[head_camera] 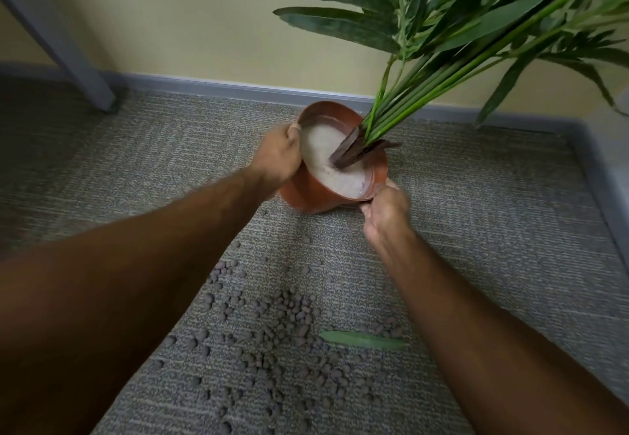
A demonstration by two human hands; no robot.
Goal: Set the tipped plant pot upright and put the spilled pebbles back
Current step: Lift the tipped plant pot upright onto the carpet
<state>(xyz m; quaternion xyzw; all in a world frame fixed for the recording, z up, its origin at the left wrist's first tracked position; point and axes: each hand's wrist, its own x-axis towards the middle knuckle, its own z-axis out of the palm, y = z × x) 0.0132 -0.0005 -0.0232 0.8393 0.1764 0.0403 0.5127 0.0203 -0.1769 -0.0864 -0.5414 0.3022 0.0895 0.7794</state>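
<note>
1. Your left hand (277, 157) is gripping the plant pot (335, 162) rim at centre frame, and your right hand (388, 204) is pinching its near rim.
2. The pot is leaning (stems pointing upper right).
3. Pebbles (279, 325) are lying scattered on the carpet (493, 203), lower centre.

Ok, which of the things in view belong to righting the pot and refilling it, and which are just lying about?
Part of the job:
- tilted terracotta-coloured plastic plant pot, gripped at its rim by the left hand and right hand
- small brown-grey clay pebbles scattered on the carpet

Just lying about:
- loose green leaf on the carpet
- grey furniture leg
</note>
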